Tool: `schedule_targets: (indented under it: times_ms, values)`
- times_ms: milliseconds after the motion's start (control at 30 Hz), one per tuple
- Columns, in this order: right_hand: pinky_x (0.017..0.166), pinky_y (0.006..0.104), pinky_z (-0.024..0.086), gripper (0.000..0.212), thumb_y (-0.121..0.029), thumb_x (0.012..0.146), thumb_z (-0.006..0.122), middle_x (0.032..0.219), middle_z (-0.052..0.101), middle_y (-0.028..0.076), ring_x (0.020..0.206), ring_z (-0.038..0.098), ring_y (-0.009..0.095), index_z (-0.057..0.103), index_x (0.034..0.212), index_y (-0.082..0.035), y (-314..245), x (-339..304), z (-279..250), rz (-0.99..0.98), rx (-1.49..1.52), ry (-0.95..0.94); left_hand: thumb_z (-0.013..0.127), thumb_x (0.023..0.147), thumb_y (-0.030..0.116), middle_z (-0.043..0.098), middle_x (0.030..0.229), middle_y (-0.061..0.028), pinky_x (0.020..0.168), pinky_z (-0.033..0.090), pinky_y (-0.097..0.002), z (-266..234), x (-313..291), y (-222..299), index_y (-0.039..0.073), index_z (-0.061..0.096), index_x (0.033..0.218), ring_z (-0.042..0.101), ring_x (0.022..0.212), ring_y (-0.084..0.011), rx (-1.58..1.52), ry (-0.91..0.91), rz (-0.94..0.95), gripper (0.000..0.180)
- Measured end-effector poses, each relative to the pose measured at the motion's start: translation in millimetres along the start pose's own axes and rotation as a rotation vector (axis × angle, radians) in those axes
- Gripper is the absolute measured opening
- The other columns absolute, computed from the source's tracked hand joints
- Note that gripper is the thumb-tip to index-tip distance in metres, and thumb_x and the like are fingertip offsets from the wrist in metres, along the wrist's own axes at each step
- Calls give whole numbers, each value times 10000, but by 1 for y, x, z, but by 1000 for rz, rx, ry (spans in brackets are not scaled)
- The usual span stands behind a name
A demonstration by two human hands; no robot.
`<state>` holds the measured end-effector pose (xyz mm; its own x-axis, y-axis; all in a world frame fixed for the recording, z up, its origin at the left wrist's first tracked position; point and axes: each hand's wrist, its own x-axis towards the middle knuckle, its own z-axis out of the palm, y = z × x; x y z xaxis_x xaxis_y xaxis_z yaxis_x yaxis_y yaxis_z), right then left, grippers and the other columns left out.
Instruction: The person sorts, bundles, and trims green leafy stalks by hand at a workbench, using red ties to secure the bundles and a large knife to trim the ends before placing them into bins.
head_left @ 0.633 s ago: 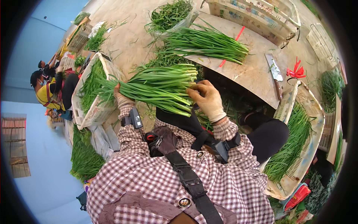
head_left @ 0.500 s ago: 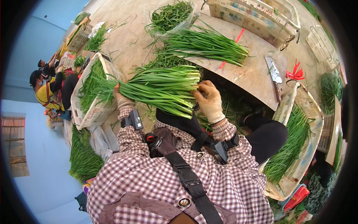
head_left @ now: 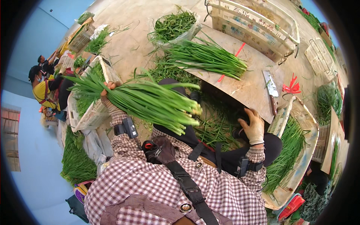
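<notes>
My left hand (head_left: 110,89) grips a thick bunch of garlic chives (head_left: 150,105) around its leafy part. The pale cut ends point right, over my lap, and are blurred. My right hand (head_left: 252,125), in a pale glove with bare fingertips, is held above my right leg beside the board's near edge. Its thumb and fingers are apart, with nothing in them. On the board (head_left: 249,88) rests another pile of chives (head_left: 210,58) lying across a red tie strip (head_left: 240,49). A cleaver (head_left: 270,87) with a brown handle lies toward the board's right side.
Crates of chives stand at my left (head_left: 90,119) and right (head_left: 290,176). A pale crate (head_left: 251,32) sits behind the board. Red ties (head_left: 292,86) hang by the right crate. A plastic bag of trimmings (head_left: 176,26) stands far ahead; loose leaves (head_left: 217,131) litter the floor. Another person (head_left: 45,90) sits far left.
My right hand has left the chives' cut ends and moved right and down toward the board's edge. My left hand has shifted slightly left, and the bunch now slants down to the right.
</notes>
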<state>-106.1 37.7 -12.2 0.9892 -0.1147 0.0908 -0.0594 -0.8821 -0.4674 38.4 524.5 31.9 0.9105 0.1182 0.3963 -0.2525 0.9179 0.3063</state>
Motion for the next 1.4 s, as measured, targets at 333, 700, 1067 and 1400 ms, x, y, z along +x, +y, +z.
schedule_targets:
  times_ms: [333,700,1067,1400]
  values:
    - [1056,331,270,1106,-361,588,825,1368,342,255,1275,347,298,182,1383,62,-143,90,-12,-566,857,-399,587,809,105,520,793,-35,913,411,-360,132,45,-103,58,453,989,564,864,-188,84,-571,-509,230]
    - [941,372,417,933,-113,613,825,1263,442,117,1157,450,224,255,1349,-42,-42,61,-38,-149,1061,4,670,702,53,664,881,-70,652,525,-266,241,-19,-296,45,602,967,633,737,-124,767,-753,-96,274]
    - [707,307,516,465,-61,622,779,870,660,76,806,644,190,581,1040,-22,-45,106,-128,-121,428,167,651,773,124,634,872,-22,745,492,-260,199,24,-372,77,615,981,589,779,-130,589,-747,-313,216]
    - [812,360,385,130,-142,824,515,762,642,45,763,619,204,617,897,-110,-155,261,26,-288,-468,-49,657,673,40,560,926,-28,1009,351,-381,-6,78,-317,89,489,1046,487,1026,-216,-372,149,-222,412]
